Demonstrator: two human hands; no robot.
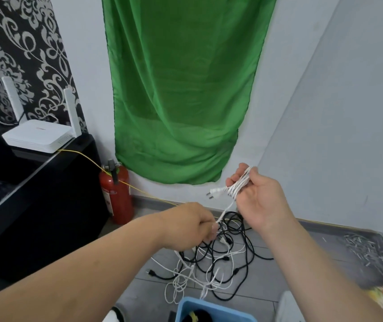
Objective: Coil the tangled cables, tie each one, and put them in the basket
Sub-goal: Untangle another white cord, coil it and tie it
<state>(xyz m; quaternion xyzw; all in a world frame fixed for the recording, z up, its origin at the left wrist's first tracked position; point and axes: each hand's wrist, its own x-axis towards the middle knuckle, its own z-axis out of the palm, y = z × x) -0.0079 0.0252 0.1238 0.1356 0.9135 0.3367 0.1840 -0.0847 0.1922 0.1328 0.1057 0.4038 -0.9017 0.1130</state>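
On the floor [278, 270] most cables [223, 254] lie tangled; right hand [259, 201] grips 1 unfinished white coil [238, 185], left hand [186, 226] pinches its tail.

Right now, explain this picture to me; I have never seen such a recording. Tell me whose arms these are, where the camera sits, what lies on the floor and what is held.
No machine here: a person wears one wide camera on the head, looking down at their own arms. The right hand holds a white cable wound into a small bundle, its plug sticking out. The left hand grips the loose run of that cable lower down. On the grey floor lies a tangle of black and white cables. The blue basket sits at the bottom edge; a red fire extinguisher stands by the wall.
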